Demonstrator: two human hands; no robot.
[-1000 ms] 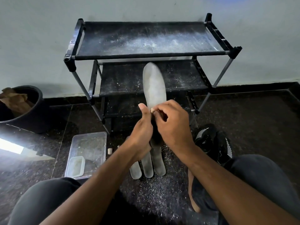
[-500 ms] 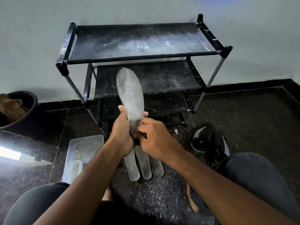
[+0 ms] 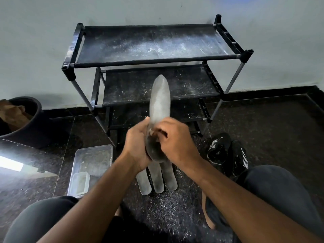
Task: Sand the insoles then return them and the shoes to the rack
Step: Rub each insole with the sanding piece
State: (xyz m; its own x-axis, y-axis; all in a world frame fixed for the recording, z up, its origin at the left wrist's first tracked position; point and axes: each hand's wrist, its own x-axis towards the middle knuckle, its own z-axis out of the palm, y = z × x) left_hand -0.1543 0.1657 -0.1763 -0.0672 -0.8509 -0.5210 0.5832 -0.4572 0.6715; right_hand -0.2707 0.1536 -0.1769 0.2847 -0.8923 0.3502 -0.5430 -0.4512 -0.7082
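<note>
A grey insole [image 3: 159, 100] stands upright in front of me, toe end up. My left hand [image 3: 135, 142] grips its lower part from the left. My right hand [image 3: 175, 142] pinches a small pale sanding piece [image 3: 151, 132] against the insole's face near the heel; most of that piece is hidden by my fingers. Three more grey insoles [image 3: 157, 179] lie side by side on the floor under my hands. A pair of black shoes [image 3: 228, 155] with white stripes sits on the floor at the right. The black three-tier rack [image 3: 157, 60] stands against the wall, its shelves dusty and bare.
A clear plastic box [image 3: 91, 165] with a smaller tub inside lies on the floor at the left. A black bin [image 3: 26, 123] with brown paper stands at the far left. Grey sanding dust covers the dark floor [image 3: 157, 213] between my knees.
The held insole has swung from leaning left back to upright in front of the rack. My right hand has shifted on the insole's lower part and looks blurred from motion.
</note>
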